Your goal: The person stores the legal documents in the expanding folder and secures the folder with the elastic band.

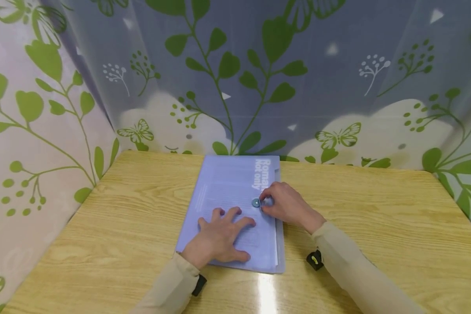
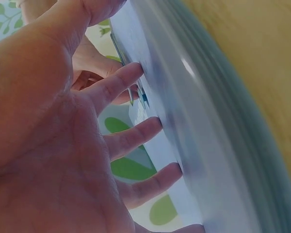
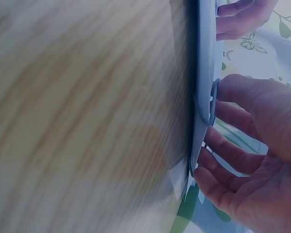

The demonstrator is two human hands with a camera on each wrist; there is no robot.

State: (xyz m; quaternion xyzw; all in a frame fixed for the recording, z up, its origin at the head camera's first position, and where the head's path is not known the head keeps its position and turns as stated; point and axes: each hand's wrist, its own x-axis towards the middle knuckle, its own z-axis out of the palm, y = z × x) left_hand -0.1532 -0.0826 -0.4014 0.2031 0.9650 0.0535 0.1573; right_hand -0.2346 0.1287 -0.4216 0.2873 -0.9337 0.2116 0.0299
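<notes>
A translucent blue document folder (image 1: 220, 183) with white lettering and papers inside lies flat on the wooden table. My left hand (image 1: 220, 237) rests on its lower half with fingers spread, the fingertips touching the cover in the left wrist view. At the folder's right edge, my right hand (image 1: 288, 205) pinches the closure flap (image 3: 214, 99) between thumb and fingers. A round snap button (image 1: 256, 203) sits on the cover right beside those fingertips. The right wrist view shows the flap curving around the folder's edge; the fingers partly hide it.
The wooden table (image 1: 133, 209) extends on both sides of the folder. Behind it and at the sides hangs a curtain (image 1: 318, 87) with leaf and butterfly prints. Dark devices (image 1: 315, 260) are strapped at the wrists.
</notes>
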